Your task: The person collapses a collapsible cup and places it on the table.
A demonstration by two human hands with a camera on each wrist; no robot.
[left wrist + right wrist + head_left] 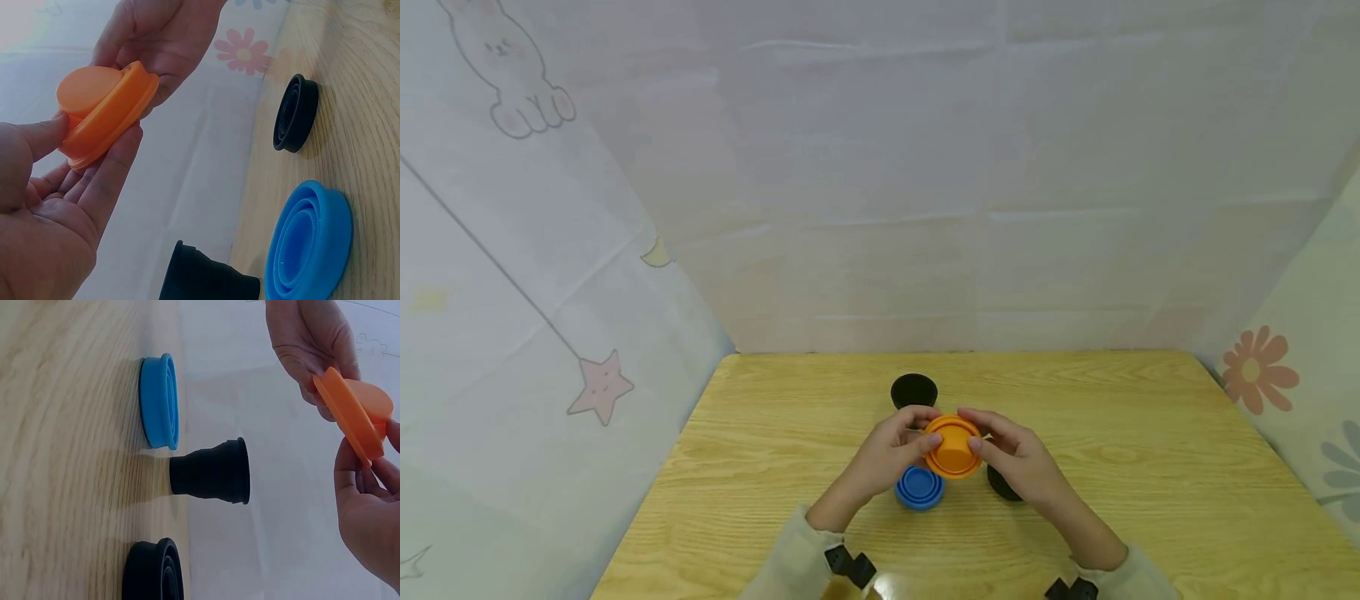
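Observation:
An orange collapsible cup (955,457) is held up over the table between both hands, its base bulging out towards the head camera from a wide ringed rim. My left hand (880,458) pinches its left side, thumb on the face and fingers behind. On the opposite side my right hand (1026,467) grips the edge, with the thumb near the bulging base. Below the cup lies a blue collapsible cup (919,490), folded flat into rings. The left wrist view shows the orange cup (103,115) tilted, with fingers under its rim.
A black cup (209,472) stands extended on the wooden table (760,500), beyond the hands. Another black cup (296,114), folded flat, lies to the right, partly hidden by the right hand in the head view. Printed cloth walls (880,208) border the table.

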